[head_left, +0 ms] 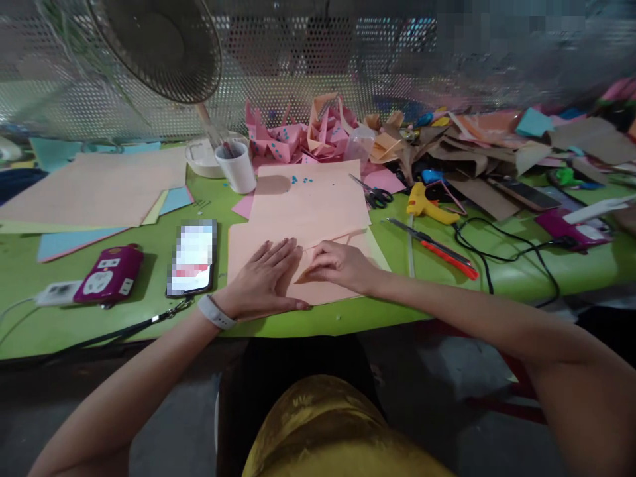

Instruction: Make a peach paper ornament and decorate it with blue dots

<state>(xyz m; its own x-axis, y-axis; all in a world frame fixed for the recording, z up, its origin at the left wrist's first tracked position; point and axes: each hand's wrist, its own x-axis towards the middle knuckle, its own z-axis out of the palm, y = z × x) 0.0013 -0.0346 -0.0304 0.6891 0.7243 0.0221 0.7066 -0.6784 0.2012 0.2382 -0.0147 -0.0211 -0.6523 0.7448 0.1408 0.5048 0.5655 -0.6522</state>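
Note:
A peach sheet of paper point(342, 286) lies on the green table in front of me. My left hand point(271, 271) rests flat on its left part, fingers stretched out and slightly spread, with a pale band on the wrist. Beside it, my right hand point(338, 266) is closed in a pinch on a peach paper piece, whose darker edge point(309, 273) shows below the fingers. How that piece joins the sheet is partly hidden by the hand. Another peach sheet point(313, 199) with small blue dots lies just behind, and black scissors point(375, 194) touch its right edge.
Right of the paper are a red-handled cutter point(437, 248), a yellow glue gun point(428, 205) and its black cord. On the left lie a phone point(193, 257), a purple power socket point(110, 275) and stacked paper point(99, 185). Behind stand a white cup point(236, 169) and a fan point(159, 46).

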